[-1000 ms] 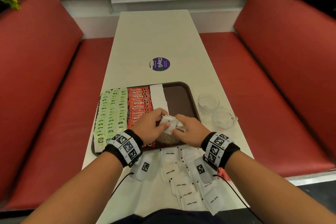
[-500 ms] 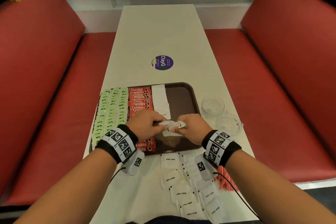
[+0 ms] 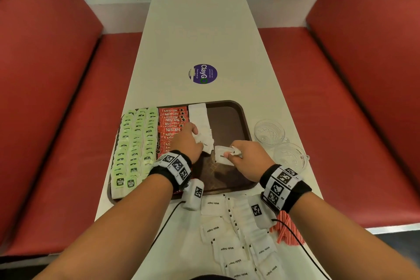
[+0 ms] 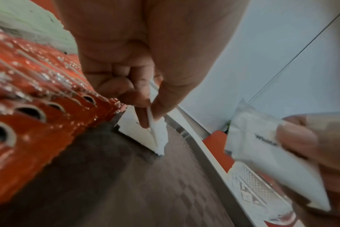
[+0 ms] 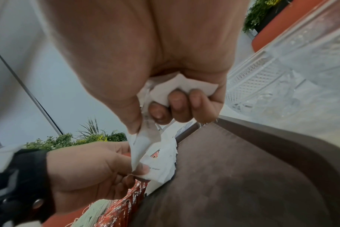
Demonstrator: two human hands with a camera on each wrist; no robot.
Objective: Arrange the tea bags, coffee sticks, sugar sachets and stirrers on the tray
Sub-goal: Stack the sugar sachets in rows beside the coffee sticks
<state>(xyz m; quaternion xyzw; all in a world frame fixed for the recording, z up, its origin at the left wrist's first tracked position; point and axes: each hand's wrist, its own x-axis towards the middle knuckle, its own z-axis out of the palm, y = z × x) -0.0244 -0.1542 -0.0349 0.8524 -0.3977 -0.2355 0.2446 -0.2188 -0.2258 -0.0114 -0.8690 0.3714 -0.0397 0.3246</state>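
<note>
Since a second ago the hands have parted: the left hand (image 3: 186, 142) pinches one sugar sachet (image 3: 205, 143) down at the near end of the white row on the tray (image 3: 244, 120), extending it beside the coffee sticks (image 3: 173, 120). The right hand (image 3: 246, 159) grips spare sachets (image 3: 221, 154) just above the tray, ready to feed the next.

Left hand (image 3: 186, 141) and right hand (image 3: 246, 158) apart, fingers curled, both forearms forward
</note>
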